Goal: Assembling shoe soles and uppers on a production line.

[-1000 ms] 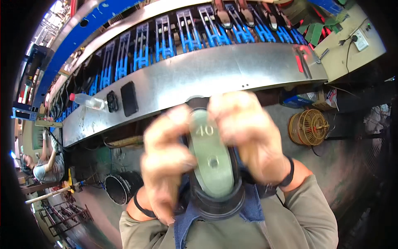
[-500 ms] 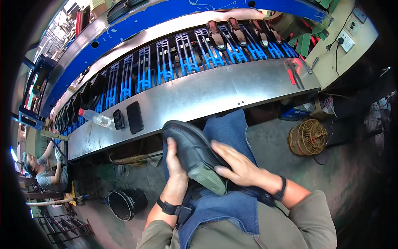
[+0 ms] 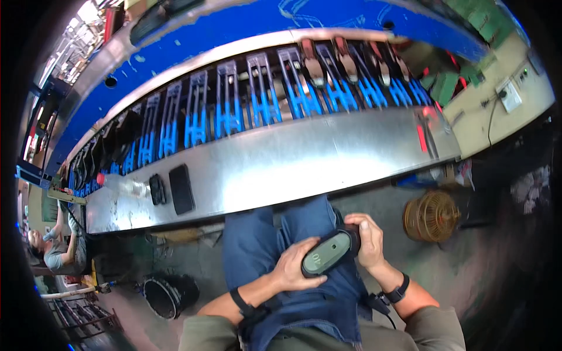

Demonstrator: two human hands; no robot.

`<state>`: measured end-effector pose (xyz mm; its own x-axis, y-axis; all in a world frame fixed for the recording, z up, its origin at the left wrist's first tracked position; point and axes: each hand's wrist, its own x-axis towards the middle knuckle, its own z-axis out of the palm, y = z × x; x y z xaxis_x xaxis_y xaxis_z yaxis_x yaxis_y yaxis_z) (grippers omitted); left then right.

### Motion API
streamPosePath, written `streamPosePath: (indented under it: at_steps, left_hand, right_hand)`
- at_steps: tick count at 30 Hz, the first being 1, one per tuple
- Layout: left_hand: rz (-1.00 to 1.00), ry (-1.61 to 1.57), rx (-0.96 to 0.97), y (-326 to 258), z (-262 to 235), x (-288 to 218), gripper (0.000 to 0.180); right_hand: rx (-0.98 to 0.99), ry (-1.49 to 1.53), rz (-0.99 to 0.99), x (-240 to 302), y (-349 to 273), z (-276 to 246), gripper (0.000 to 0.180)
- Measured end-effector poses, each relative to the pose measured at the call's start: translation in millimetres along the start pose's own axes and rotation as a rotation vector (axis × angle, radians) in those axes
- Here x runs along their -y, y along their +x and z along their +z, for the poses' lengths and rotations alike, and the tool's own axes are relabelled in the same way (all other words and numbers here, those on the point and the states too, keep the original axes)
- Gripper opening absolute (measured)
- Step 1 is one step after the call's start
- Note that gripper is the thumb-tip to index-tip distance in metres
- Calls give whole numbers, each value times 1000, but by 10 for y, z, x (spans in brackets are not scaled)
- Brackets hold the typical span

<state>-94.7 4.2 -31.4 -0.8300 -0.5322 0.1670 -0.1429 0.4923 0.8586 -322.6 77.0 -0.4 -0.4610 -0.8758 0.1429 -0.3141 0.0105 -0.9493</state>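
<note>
A black shoe (image 3: 331, 253) with a grey-green sole lies sole-up across my lap, over a blue denim apron (image 3: 304, 304). My left hand (image 3: 295, 268) cups its near end from the left. My right hand (image 3: 367, 238) grips the other end from the right, fingers curled over it. Both wrists wear dark bands.
A long shiny metal bench (image 3: 304, 158) curves across in front, with a dark phone (image 3: 181, 188) and a small black item (image 3: 157, 189) on its left. Behind runs a conveyor of blue racks (image 3: 263, 99) holding shoes. A round wicker basket (image 3: 432, 215) and a black bucket (image 3: 161, 297) stand on the floor. Another person (image 3: 55, 251) sits far left.
The shoe was held close to my face a second ago, then lowered; now it rests on my lap, turned sole-up, with both hands still on it.
</note>
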Motion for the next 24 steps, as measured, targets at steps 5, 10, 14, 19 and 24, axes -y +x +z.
streamPosePath:
  at_steps: [5,10,14,19,24]
  left_hand:
    - [-526,-360,-170,803,-1111,464,85]
    - [-686,-35,-653,1716,-2996,1690,76]
    - [-688,375,-738,1578,-3671,2755,66]
    - [-558,891,-368,1656,-3548,2052,52]
    - [544,929,-209,2010,-3391,-659,38]
  right_hand:
    - [524,325,420,-335,1835,349,72]
    - [22,-812,-175,-1195,3907,843,74]
    - [151,-799,-65,-1457,4827,1226,68]
    - [161,-975,-102,-1683,4947,1097,64]
    - [130,-202,65,-1066,4014,166,71]
